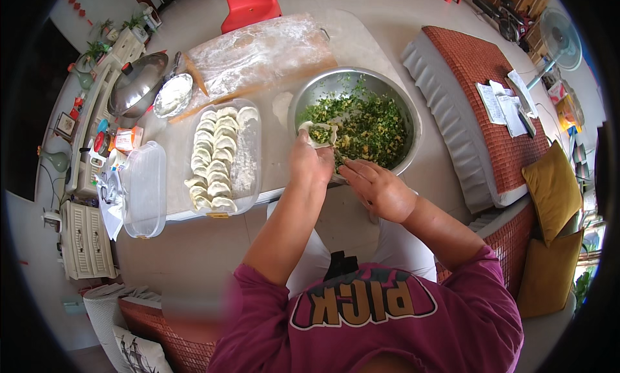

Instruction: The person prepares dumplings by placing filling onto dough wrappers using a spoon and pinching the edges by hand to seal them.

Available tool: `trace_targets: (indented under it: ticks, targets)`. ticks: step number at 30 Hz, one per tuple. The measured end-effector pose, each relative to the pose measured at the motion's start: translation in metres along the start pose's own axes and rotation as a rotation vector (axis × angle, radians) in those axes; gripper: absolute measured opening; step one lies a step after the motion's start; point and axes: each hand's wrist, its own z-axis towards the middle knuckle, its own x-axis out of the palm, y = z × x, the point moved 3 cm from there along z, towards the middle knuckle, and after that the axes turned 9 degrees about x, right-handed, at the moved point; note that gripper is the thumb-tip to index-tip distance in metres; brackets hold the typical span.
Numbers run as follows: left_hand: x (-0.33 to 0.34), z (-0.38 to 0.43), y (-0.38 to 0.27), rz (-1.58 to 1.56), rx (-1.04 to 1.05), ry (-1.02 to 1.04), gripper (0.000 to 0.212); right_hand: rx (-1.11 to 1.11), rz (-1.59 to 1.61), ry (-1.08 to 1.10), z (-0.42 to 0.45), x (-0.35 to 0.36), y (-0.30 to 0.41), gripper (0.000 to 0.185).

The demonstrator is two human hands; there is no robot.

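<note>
My left hand (312, 162) holds a round dough wrapper (319, 134) with green and yellow filling on it, over the near left rim of a large steel bowl (414, 131). Chopped greens with yellow bits (373, 126) lie in that bowl. Just right of the wrapper, my right hand (375, 186) has its fingers together around a thin utensil, mostly hidden, at the bowl's near rim. Left of the bowl stands a clear plastic container (256, 179) with rows of folded dumplings (218, 155) and loose flour along its right side.
A floured wooden board (261, 58) lies across the table's far side. To its left are a bowl of flour (173, 94) and a steel wok lid (138, 82). An empty plastic lid (145, 191) rests at the left edge. A red chair (249, 9) stands beyond; a padded seat (474, 82) is right.
</note>
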Motion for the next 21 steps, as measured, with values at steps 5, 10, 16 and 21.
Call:
trace_targets:
  ticks: [5,10,16,21]
  targets:
    - [0.003,-0.009,-0.005,-0.081,0.013,0.072,0.032,0.104,0.12,-0.256,0.006,-0.018,-0.006,0.029]
    - [0.001,-0.011,-0.013,-0.025,-0.001,0.168,0.03,0.258,0.219,-0.317,0.002,-0.031,-0.033,0.022]
    - [-0.005,-0.009,-0.025,0.056,0.045,0.161,0.028,0.721,0.461,-0.188,0.0,-0.02,-0.061,0.015]
    - [-0.009,-0.01,-0.03,0.055,0.044,0.164,0.027,0.929,1.039,-0.243,-0.004,0.01,-0.077,0.02]
